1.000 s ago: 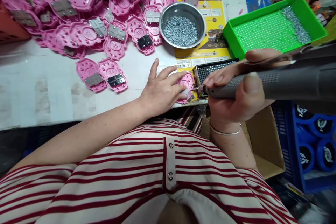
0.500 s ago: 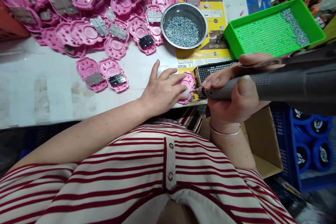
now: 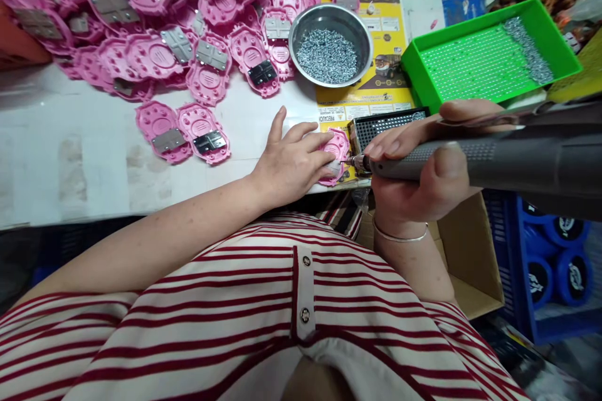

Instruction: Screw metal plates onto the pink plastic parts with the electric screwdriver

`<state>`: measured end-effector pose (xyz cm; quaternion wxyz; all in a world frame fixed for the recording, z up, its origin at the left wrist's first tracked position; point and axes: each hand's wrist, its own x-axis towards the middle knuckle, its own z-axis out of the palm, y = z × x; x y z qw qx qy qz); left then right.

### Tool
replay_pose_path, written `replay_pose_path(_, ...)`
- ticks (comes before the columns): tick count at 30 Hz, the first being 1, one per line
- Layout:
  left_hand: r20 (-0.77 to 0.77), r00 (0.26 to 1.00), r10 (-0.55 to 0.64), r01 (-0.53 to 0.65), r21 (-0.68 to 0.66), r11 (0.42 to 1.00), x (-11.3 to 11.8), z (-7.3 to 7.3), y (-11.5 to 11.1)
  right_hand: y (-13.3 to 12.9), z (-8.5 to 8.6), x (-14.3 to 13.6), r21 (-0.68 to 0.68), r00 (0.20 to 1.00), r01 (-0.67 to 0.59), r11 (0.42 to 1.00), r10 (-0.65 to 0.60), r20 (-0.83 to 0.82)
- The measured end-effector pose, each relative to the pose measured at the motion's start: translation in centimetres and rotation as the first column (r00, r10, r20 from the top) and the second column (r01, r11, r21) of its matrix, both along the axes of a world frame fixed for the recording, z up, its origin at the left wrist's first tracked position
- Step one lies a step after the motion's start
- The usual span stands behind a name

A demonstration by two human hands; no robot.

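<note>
My right hand (image 3: 418,169) is wrapped round a grey electric screwdriver (image 3: 498,153), held almost level. Its metal tip (image 3: 360,163) points left and meets the edge area of a pink plastic shell (image 3: 337,143) at the table's front edge. My left hand (image 3: 294,163) lies over that shell with fingers stretched out, the fingertips pressing on it and on its grey metal plate. The fingers hide part of the shell. Whether a screw sits under the tip is too small to make out. Just behind the tip stands a black perforated tray (image 3: 376,128), partly covered by my right hand.
A steel bowl (image 3: 369,53) of small screws stands behind the shell. To its right is a green basket (image 3: 418,78) with more metal pieces. Two pink shells with plates (image 3: 162,131) lie left, before a large pink heap (image 3: 155,56). A cardboard box (image 3: 475,257) and blue crate (image 3: 512,276) stand below right.
My right hand and the screwdriver have shifted slightly, the rear of the tool moving a little down and right. My left hand and the pink shell have stayed in place.
</note>
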<state>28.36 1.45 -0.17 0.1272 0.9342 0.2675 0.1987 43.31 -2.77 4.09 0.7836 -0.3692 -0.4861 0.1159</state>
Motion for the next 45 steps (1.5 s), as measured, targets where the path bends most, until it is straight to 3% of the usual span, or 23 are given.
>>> replay_pose_path(15, -0.023, 1.0, 0.005, -0.006, -0.013, 1.0, 0.0, 0.1, 0.1, 0.1, -0.6, 0.4, 0.085, 0.998, -0.059, 0.995, 0.058, 0.012)
replay_pose_path(21, -0.011, 1.0, -0.001, 0.001, -0.005, 1.0, 0.0, 0.2, 0.1, -0.3, -0.3, 0.1, -0.01, 0.999, -0.029, 1.0, 0.029, -0.014)
replay_pose_path(24, -0.007, 1.0, -0.003, 0.003, -0.003, 1.0, 0.1, 0.2, 0.1, 0.0, -0.6, 0.2, 0.031, 0.999, -0.033, 0.999, 0.032, 0.038)
replay_pose_path(31, -0.016, 1.0, 0.003, -0.004, -0.051, 0.999, 0.2, 0.3, 0.0, 0.9, -0.9, 1.0, 0.077, 0.977, -0.193, 0.978, 0.184, 0.109)
replay_pose_path(36, -0.058, 0.998, 0.014, -0.017, -0.05, 0.999, 0.5, 0.9, -0.1, 0.9, -1.1, 1.0, -0.067, 0.967, -0.208, 0.976, 0.215, 0.134)
replay_pose_path(38, -0.075, 0.997, 0.012, -0.015, -0.045, 0.999, 0.5, 1.0, 0.0, 1.0, -1.2, 0.9, -0.036, 0.958, -0.233, 0.972, 0.236, 0.164)
replay_pose_path(41, -0.073, 0.997, 0.008, -0.012, -0.052, 0.999, 0.4, 1.0, 0.0, 1.0, -0.5, 1.0, 0.011, 0.965, -0.232, 0.973, 0.229, 0.128)
replay_pose_path(45, -0.036, 0.999, 0.003, -0.005, -0.059, 0.998, 0.3, 0.6, 0.0, -0.3, 1.9, 2.1, 0.096, 0.993, -0.111, 0.989, 0.108, 0.042)
